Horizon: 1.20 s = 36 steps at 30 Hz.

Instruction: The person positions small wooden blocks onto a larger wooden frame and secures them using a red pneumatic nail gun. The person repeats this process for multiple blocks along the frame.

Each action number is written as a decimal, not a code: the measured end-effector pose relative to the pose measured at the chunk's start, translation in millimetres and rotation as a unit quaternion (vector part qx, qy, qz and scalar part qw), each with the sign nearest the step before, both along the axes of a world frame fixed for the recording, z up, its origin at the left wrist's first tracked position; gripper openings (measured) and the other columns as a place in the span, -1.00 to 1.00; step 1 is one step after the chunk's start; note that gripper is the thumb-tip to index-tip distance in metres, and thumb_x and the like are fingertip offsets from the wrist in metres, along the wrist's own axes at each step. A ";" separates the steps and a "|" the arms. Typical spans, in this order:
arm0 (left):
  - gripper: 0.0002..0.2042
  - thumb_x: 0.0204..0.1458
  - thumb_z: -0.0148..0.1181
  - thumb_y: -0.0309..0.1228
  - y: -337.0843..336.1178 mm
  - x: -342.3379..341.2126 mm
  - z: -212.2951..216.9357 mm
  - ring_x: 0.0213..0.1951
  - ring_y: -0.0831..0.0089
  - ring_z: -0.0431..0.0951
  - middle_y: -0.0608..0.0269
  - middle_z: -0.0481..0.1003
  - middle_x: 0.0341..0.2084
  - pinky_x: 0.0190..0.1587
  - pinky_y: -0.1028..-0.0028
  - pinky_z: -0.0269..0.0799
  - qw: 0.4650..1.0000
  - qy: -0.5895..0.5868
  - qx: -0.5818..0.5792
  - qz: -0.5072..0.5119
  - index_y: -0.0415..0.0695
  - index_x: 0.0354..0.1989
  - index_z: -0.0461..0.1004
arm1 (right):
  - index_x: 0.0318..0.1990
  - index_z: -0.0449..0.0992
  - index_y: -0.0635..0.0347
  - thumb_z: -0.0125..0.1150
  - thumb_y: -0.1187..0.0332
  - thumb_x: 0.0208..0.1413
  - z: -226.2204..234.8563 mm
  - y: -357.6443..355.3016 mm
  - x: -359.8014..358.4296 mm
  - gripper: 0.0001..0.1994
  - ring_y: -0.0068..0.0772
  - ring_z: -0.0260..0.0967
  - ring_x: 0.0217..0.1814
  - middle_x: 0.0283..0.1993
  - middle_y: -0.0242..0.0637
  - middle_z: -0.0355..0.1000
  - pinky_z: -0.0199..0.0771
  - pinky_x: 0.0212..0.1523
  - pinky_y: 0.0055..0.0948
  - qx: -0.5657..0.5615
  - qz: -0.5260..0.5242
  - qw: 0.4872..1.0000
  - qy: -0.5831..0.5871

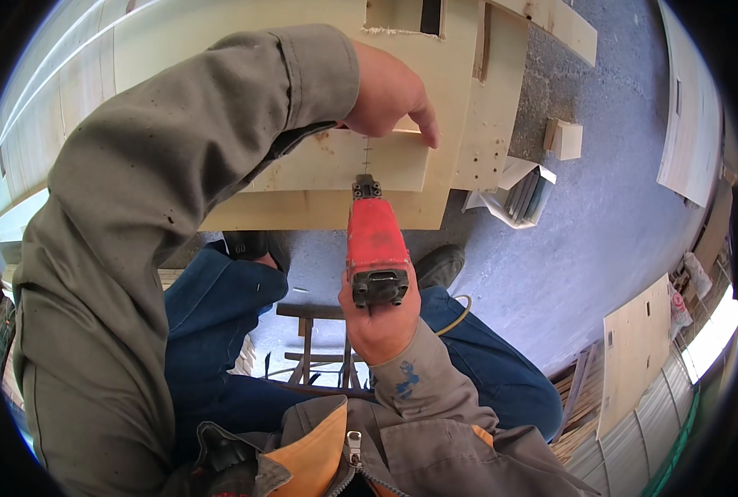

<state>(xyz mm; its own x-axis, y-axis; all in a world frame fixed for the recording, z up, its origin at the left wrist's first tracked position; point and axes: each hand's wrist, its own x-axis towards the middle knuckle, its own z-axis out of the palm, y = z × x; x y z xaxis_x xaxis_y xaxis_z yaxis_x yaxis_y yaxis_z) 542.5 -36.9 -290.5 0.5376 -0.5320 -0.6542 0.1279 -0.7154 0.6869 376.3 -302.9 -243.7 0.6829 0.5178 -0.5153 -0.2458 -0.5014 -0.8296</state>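
Observation:
A red nail gun (375, 236) with a black nose and black rear cap is in my right hand (381, 327), whose fingers wrap its grip. Its nose meets the near part of a pale wooden board (327, 161), close to a pencil line with tick marks. That board lies on a larger pale panel (319, 211). My left hand (389, 91) reaches across and holds the board at its far edge. The left index finger is stretched to the board's right end; the other left fingers are mostly hidden behind the hand.
A thin yellow hose (460, 316) curves beside my right thigh. On the grey floor sit a small wood block (564, 139) and an opened white box (518, 195) of dark strips. Flat panels (634, 352) and wood strips lie at right. A low wooden stool (311, 313) stands between my legs.

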 end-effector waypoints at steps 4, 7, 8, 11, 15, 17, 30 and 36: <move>-0.23 -0.01 0.01 -0.78 -0.8 -0.9 0.2 0.00 0.01 0.65 0.02 0.66 0.08 0.08 0.18 0.59 1.000 -0.005 0.004 0.002 0.29 0.35 0.57 | 0.37 0.37 0.32 0.42 0.54 0.01 0.9 0.5 -1.4 -0.31 0.19 0.44 0.30 0.31 0.09 0.40 0.45 0.33 -0.13 -0.009 -0.009 1.000 0.004; -0.23 -0.01 0.00 -0.78 -1.3 -0.5 4.2 -0.03 0.02 0.66 0.02 0.66 0.08 0.04 0.18 0.62 1.000 0.000 0.012 0.000 0.29 0.35 0.57 | 0.37 0.37 0.33 0.42 0.55 0.00 0.7 0.1 -1.5 -0.30 0.19 0.44 0.30 0.32 0.10 0.40 0.45 0.33 -0.12 -0.010 0.000 1.000 -0.003; -0.23 -0.01 0.00 -0.78 -0.9 -0.8 5.8 -0.03 0.03 0.67 0.02 0.66 0.08 0.03 0.18 0.62 1.000 0.001 0.013 0.000 0.29 0.35 0.57 | 0.37 0.37 0.34 0.42 0.56 0.00 0.6 0.5 -1.5 -0.30 0.19 0.44 0.30 0.32 0.10 0.40 0.46 0.33 -0.12 -0.009 0.003 1.000 -0.006; -0.23 0.00 0.00 -0.78 -0.6 0.3 10.5 -0.03 0.03 0.67 0.03 0.66 0.09 0.02 0.18 0.63 1.000 0.010 0.018 0.000 0.29 0.35 0.56 | 0.37 0.37 0.34 0.41 0.56 -0.01 0.4 0.4 -3.7 -0.30 0.20 0.44 0.30 0.32 0.10 0.40 0.46 0.32 -0.11 -0.012 -0.011 1.000 0.016; -0.23 0.00 0.00 -0.78 -1.1 -0.9 4.6 -0.03 0.03 0.66 0.03 0.66 0.09 0.02 0.18 0.63 1.000 -0.008 0.008 0.001 0.29 0.35 0.56 | 0.37 0.37 0.34 0.41 0.57 -0.01 -1.5 0.7 -4.8 -0.30 0.21 0.44 0.30 0.32 0.09 0.40 0.47 0.32 -0.10 -0.006 -0.007 1.000 -0.004; -0.23 0.00 0.00 -0.78 -0.3 -1.8 1.7 -0.02 0.02 0.66 0.02 0.66 0.09 0.02 0.18 0.63 1.000 -0.015 0.004 0.000 0.29 0.35 0.56 | 0.37 0.37 0.34 0.41 0.57 -0.01 -1.4 0.9 -3.7 -0.30 0.21 0.44 0.30 0.32 0.09 0.41 0.47 0.32 -0.09 -0.010 0.010 1.000 -0.027; -0.23 -0.01 0.02 -0.78 -2.2 0.6 21.5 -0.03 0.04 0.66 0.01 0.65 0.07 0.00 0.20 0.63 0.999 0.015 0.032 0.007 0.30 0.35 0.56 | 0.27 0.49 0.23 0.45 0.54 0.01 7.5 -9.5 -7.6 -0.41 0.18 0.44 0.33 0.32 0.06 0.42 0.45 0.34 -0.11 0.013 0.012 1.000 -0.020; -0.22 0.00 -0.01 -0.78 -3.1 -10.0 4.4 -0.02 0.08 0.66 0.03 0.65 0.11 0.02 0.21 0.63 0.996 -0.091 0.002 0.003 0.31 0.36 0.55 | 0.26 0.50 0.22 0.48 0.55 -0.04 29.9 -21.1 -7.0 -0.38 0.16 0.47 0.29 0.28 0.05 0.44 0.47 0.32 -0.15 -0.001 0.046 0.999 0.005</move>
<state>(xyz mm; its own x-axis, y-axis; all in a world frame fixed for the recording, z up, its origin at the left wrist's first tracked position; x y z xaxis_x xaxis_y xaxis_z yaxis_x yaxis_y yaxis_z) 532.4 -40.0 -286.1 0.6507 -0.5257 -0.5479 0.0064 -0.7178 0.6962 369.3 -324.0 -213.8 0.6271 0.5778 -0.5224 -0.2066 -0.5232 -0.8268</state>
